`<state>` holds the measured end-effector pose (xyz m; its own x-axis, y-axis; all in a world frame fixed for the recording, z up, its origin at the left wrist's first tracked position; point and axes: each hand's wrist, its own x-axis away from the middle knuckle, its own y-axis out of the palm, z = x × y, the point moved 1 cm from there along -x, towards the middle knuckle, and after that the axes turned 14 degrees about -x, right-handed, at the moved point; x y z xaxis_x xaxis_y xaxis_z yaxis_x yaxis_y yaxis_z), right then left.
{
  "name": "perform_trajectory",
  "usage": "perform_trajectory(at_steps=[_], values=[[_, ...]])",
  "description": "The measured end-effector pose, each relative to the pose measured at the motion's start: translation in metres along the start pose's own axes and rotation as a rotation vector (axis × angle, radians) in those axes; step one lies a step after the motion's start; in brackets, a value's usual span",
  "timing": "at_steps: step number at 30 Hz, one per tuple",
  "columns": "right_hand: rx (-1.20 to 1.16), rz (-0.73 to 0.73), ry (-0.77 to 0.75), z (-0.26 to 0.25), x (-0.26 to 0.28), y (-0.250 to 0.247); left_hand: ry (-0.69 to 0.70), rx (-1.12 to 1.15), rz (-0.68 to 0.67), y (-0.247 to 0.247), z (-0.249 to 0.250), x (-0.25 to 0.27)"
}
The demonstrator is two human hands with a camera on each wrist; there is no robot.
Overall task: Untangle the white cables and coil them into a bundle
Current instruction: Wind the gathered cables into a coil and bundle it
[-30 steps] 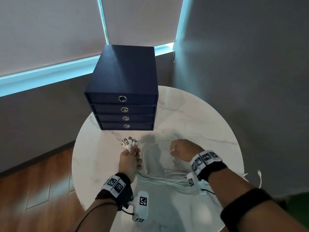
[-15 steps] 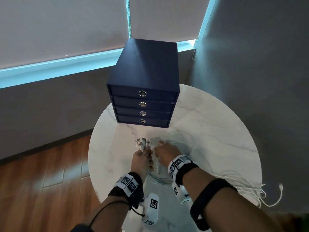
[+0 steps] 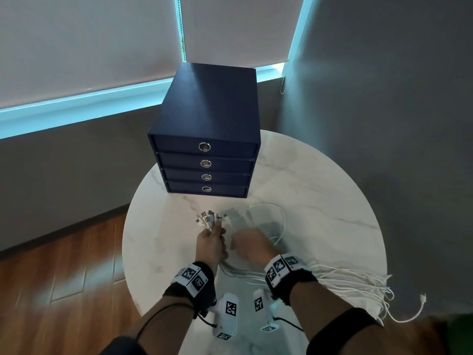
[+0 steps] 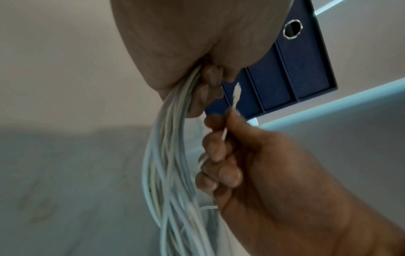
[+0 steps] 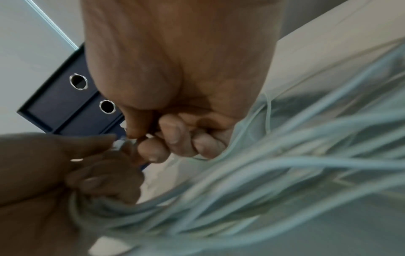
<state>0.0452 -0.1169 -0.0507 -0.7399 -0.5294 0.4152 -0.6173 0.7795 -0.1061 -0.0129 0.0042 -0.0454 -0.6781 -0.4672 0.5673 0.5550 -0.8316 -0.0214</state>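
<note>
Since a second ago, right hand (image 3: 249,245) has crossed to left hand (image 3: 211,243), pinching one cable (image 4: 235,97); left hand grips the cables (image 3: 345,280) trailing across the counter (image 3: 320,180).

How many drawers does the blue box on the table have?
4. The drawers are stacked in the blue box: top drawer, second, third and bottom, each with a metal ring pull. None seems hidden.
</note>
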Motion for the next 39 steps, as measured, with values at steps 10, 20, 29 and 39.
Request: perform_trajectory(at_steps=[10,20,29,39], values=[[0.199,-0.018,-0.084,-0.022,0.013,0.002,0.131,-0.177,-0.045,0.008,-0.002,0.002],[0.526,0.165,-0.018,0.016,0.03,-0.091,0.04,0.396,0.137,-0.008,0.029,-0.007],[0.528,0.939,0.066,-0.015,0.076,-0.264,0.053,0.369,0.129,-0.012,0.021,-0.008],[0.8,1.167,0.4,-0.021,0.131,-0.372,0.027,0.405,0.189,-0.015,0.021,-0.009]])
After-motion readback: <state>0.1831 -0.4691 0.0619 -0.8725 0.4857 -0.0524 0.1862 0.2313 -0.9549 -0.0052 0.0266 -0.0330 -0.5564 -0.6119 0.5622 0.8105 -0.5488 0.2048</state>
